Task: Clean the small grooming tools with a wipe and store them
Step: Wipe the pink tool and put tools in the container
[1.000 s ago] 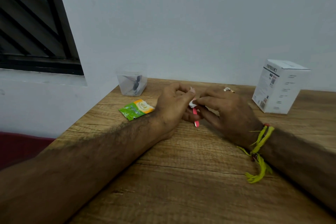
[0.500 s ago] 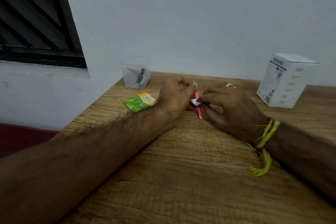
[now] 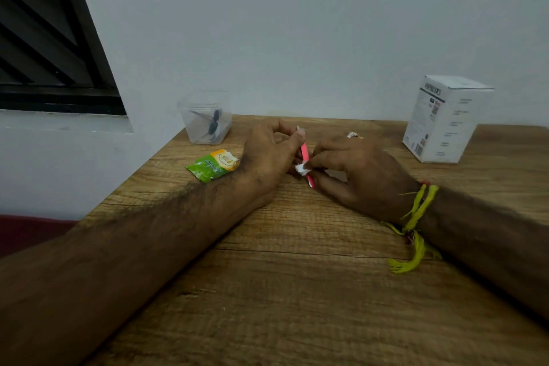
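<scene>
Both hands work: your left hand [image 3: 271,151] pinches the pink tool [image 3: 306,157]; keep your right hand [image 3: 356,171] squeezing the wipe [image 3: 302,169] along it.

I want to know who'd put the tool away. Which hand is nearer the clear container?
Left. The left hand sits just right of the clear container; the right hand is farther right, beyond the pink tool.
</scene>
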Action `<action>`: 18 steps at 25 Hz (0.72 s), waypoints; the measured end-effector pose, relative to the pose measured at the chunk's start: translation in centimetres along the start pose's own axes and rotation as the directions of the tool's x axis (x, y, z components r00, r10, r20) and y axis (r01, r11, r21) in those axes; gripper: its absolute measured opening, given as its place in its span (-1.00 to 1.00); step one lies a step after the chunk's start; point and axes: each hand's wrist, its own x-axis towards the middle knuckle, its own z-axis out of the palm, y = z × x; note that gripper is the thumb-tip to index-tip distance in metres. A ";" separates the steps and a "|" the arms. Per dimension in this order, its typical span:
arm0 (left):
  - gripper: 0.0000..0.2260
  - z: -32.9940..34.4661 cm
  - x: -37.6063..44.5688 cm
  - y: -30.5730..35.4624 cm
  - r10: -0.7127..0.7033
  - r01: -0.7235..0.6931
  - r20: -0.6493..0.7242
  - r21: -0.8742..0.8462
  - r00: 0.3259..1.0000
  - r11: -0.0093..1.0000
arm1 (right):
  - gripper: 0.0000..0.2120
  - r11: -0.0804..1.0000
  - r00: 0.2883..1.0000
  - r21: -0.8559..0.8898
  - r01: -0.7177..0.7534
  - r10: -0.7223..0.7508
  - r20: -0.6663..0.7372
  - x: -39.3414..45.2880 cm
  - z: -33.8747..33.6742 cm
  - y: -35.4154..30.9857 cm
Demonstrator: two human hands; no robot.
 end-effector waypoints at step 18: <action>-0.91 0.0 0.0 0.2 -0.009 0.009 -0.006 0.037 1.000 0.999 | -0.84 0.997 0.984 0.072 0.000 -0.013 0.180 -0.3 -1.2 -0.4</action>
